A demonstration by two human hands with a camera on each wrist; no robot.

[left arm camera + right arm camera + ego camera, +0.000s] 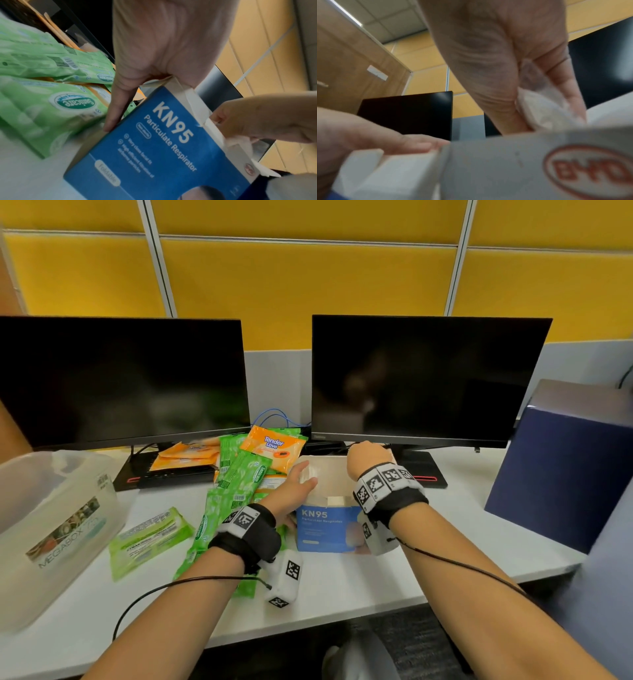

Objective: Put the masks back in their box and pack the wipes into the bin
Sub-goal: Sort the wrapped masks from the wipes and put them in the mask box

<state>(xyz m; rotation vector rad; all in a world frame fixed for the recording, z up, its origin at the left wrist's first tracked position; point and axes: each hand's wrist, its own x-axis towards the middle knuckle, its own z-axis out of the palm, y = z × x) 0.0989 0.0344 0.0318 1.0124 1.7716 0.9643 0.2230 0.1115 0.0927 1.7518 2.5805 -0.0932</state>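
Observation:
The blue KN95 mask box (328,530) stands on the white desk (359,583) with its top flaps open. My left hand (301,484) grips the box's upper left corner, thumb down its side (137,79). Over the open top, my right hand (368,457) pinches a white mask (537,106) between thumb and fingers (547,116), just above the flap with the red logo (505,169). Green wipe packs (241,474) and orange wipe packs (274,445) lie heaped left of the box. The clear plastic bin (51,525) stands at the far left.
Two dark monitors (123,381) (428,378) stand along the back, their bases behind the wipes and the box. A tall dark blue box (565,467) is at the right. One green pack (150,537) lies apart near the bin. Sensor cables trail from both wrists.

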